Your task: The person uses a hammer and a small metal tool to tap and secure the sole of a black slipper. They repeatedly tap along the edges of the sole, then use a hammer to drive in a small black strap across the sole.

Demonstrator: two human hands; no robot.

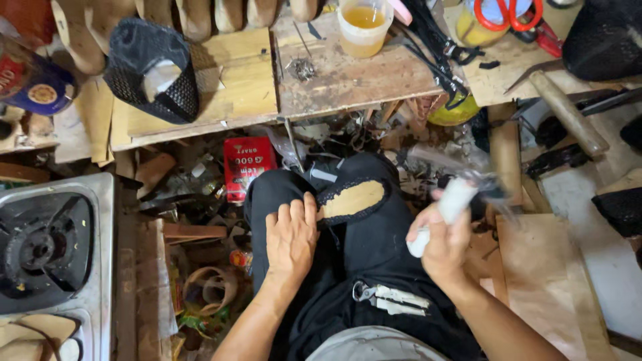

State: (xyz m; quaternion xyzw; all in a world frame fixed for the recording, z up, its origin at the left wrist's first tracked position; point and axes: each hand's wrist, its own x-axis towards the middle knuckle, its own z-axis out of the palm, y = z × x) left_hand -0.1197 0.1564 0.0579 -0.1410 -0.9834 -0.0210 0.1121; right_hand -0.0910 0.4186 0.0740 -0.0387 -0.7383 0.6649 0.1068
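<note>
Cluttered workbench ahead; left hand presses the shoe sole on the knee, right hand grips a blurred white-handled tool, likely mid-strike; next blow needs aim.

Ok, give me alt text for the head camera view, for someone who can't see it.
A person's left hand presses a black mesh shoe upper with a tan insole on their lap, while the right hand holds a blurred white-handled tool. Pliers rest on the lap; a cluttered wooden workbench lies ahead.

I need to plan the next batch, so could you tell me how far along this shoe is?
Done: the black mesh upper is on its last, tan sole side up. In hand: the left hand steadies it on the lap while the right hand holds a white-handled tool, blurred. Left: the tan bottom is bare, no outsole.
</note>
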